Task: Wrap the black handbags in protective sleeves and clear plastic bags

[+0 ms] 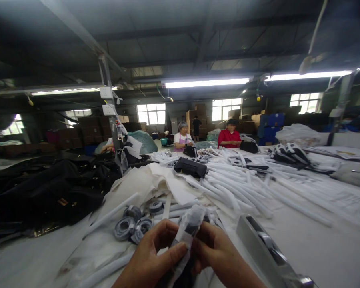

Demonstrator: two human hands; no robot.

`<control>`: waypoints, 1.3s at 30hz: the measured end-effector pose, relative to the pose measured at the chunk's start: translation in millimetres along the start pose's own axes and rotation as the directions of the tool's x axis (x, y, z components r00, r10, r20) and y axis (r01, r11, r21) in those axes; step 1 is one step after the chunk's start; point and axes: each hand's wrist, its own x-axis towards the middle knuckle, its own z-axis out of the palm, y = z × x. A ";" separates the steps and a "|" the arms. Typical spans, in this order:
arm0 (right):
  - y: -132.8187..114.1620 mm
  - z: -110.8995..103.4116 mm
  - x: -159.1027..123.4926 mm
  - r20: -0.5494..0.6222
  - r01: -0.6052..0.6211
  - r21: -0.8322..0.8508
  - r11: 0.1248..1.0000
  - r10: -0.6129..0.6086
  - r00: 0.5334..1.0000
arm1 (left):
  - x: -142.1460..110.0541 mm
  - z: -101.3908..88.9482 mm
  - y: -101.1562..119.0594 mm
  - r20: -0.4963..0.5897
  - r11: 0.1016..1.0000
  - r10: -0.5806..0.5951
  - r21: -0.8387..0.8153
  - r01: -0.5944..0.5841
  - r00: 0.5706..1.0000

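Both hands meet low in the middle of the view, around a dark strap-like piece wrapped in thin white material [192,219]. My left hand [159,256] pinches the wrapping from the left, its thumb pressed on the front. From the right, my right hand [217,252] has its fingers curled against the same piece. The lower end of the piece is dark and partly covered by the hands. Just beyond my left hand lie several coiled grey straps [125,228]. To the right of my right hand stands a grey tape dispenser [265,250].
Many white foam-like tubes [228,188] spread across the white table [327,248]. A black bag [191,167] lies among them, behind white sheets [147,178]. Black bags [48,188] are heaped at left beside a post [114,132]. Two people [183,138] sit opposite.
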 end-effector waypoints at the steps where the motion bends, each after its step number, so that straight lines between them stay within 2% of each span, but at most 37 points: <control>1: -1.2 0.9 -0.1 -0.008 0.009 -0.025 1.000 -0.009 1.000 | 0.0 0.2 -0.3 0.003 1.000 0.004 -0.003 -0.004 1.000; 6: -4.2 7.1 -1.4 -0.114 0.041 -0.172 0.984 -0.061 0.992 | -0.6 3.6 4.5 -0.001 0.999 -0.021 0.026 0.021 1.000; 10: -6.0 12.1 -1.0 -0.205 -0.026 -0.308 0.951 -0.040 0.978 | -0.5 4.8 6.3 -0.015 0.997 -0.032 0.076 0.033 0.999; 13: -10.7 11.5 -2.0 -0.213 -0.008 -0.359 0.933 -0.074 0.974 | -0.5 2.9 3.0 -0.002 0.996 -0.074 0.039 0.074 0.997; 16: -13.7 7.1 -7.8 -0.108 0.043 -0.202 0.978 -0.066 0.992 | -0.6 -0.7 -2.2 -0.031 0.994 -0.108 -0.015 0.107 0.994; 18: -12.7 5.2 -13.3 0.003 -0.020 0.044 0.999 0.019 1.000 | -0.7 -2.4 -5.4 -0.068 0.993 -0.115 -0.010 0.114 0.991; 20: -10.2 6.9 -17.6 0.085 -0.122 0.301 0.946 0.101 0.991 | -0.7 -1.9 -7.0 -0.094 0.993 -0.118 0.017 0.120 0.989; 22: -7.7 12.6 -18.7 0.080 -0.152 0.466 0.872 0.129 0.988 | -1.0 0.7 -6.5 -0.115 0.992 -0.102 0.066 0.110 0.988; 24: -7.1 19.9 -17.0 0.025 -0.103 0.510 0.854 0.105 0.994 | -1.5 4.0 -4.0 -0.139 0.988 -0.088 0.112 0.104 0.986; 26: -9.3 24.8 -14.7 -0.009 -0.059 0.470 0.880 0.071 0.997 | -2.1 6.3 -0.6 -0.152 0.985 -0.086 0.135 0.107 0.985; 28: -12.6 24.1 -14.0 -0.015 -0.031 0.356 0.934 0.039 0.999 | -2.9 6.9 2.9 -0.146 0.987 -0.101 0.109 0.118 0.984; 32: -6.1 2.9 -16.8 -0.068 -0.003 0.064 0.998 0.008 0.998 | -5.6 3.7 8.6 -0.118 0.984 -0.178 -0.038 0.175 0.977; 34: 11.1 -14.6 -18.8 -0.190 -0.031 -0.065 0.997 0.018 0.982 | -9.3 -1.2 7.7 -0.150 0.972 -0.230 -0.083 0.220 0.961; 36: 37.4 -32.5 -22.1 -0.334 -0.078 -0.197 0.977 0.008 0.942 | -16.6 -9.3 0.2 -0.212 0.970 -0.238 -0.098 0.222 0.948; 39: 84.1 -50.7 -32.4 -0.437 -0.181 -0.321 0.930 0.024 0.899 | -36.8 -25.1 -26.8 -0.336 0.975 -0.222 -0.108 0.196 0.916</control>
